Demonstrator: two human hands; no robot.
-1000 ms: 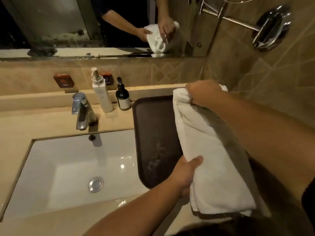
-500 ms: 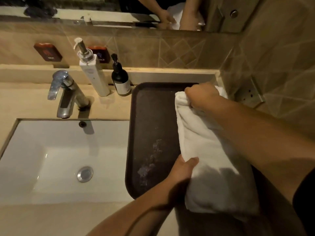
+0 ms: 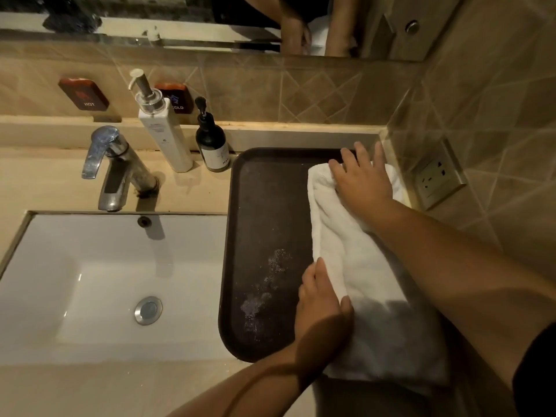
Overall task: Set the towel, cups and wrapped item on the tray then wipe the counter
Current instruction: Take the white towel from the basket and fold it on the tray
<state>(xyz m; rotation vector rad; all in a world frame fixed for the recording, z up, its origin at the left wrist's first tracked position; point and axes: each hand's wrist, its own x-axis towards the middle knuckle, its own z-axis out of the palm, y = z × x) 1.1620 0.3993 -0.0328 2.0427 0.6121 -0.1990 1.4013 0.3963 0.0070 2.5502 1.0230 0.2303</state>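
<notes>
Right hand fingers: the fingers of the right hand are spread flat and released, pressed palm-down on the far end of the folded white terry towel; nothing is gripped.
Left hand fingers: the left hand is curled over the towel's near left edge, thumb laid on top, the other fingers along the side; the fold is pinched between them.
Towel: it is laid lengthwise along the right half of the dark brown rounded plastic tray, between the two hands; its near end overhangs the tray's front rim.
Tray: it is set on the beige stone counter, just right of the white rectangular sink; pale residue is seen on its bare left half.
Behind the tray: a white pump bottle and a small black pump bottle stand upright beside the chrome faucet.
</notes>
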